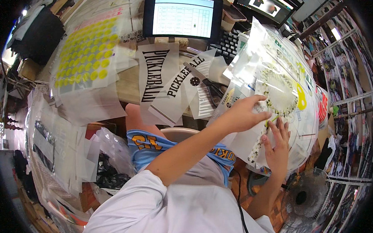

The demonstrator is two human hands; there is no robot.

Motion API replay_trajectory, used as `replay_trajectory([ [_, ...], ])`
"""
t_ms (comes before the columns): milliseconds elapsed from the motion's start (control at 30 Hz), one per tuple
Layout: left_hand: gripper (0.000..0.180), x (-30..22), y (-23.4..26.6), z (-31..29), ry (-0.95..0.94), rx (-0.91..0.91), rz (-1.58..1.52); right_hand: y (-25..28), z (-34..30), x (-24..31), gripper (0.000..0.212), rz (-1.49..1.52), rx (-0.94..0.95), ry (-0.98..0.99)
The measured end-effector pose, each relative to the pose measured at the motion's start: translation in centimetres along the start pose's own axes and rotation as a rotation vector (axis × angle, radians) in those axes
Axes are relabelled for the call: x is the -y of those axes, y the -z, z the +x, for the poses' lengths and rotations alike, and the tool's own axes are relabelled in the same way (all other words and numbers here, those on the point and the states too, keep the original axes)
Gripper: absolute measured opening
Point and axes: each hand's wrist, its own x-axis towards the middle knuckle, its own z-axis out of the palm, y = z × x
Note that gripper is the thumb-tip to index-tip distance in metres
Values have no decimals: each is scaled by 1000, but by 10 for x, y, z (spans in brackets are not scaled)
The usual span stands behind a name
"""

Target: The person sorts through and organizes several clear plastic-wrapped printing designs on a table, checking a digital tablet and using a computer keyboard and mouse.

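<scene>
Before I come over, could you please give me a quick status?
Left hand, right hand: open, at printed sheet. Sheet spread on the right. Scissors left of it, clear of hands.

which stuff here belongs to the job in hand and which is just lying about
Job in hand, it seems:
- left hand and right hand
- printed clear film under them

Apparently just lying about:
- scissors
- keyboard
- yellow-dot sheet
- fan

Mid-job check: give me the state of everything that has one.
Left hand: fingers parted, grip unclear
Right hand: fingers spread, grip unclear
Printed film: laid out beneath both hands
Tablet: screen lit
Monitor: screen on
Scissors: set down, blade opening unclear
Fan: spinning or still, cannot tell
</scene>
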Motion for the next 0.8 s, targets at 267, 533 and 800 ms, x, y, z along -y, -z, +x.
replay_trajectory([
  [267, 49, -65, 152, -17, -549, -39, 712, 12, 14, -11, 38, 219, -190, 7],
  [533, 61, -55, 477, -169, 239, -586, 963, 6, 52, -26, 59, -3, -169, -78],
  [800, 64, 96, 568, -242, 639, -540, 823, -12, 57, -37, 59, -254, -13, -93],
])
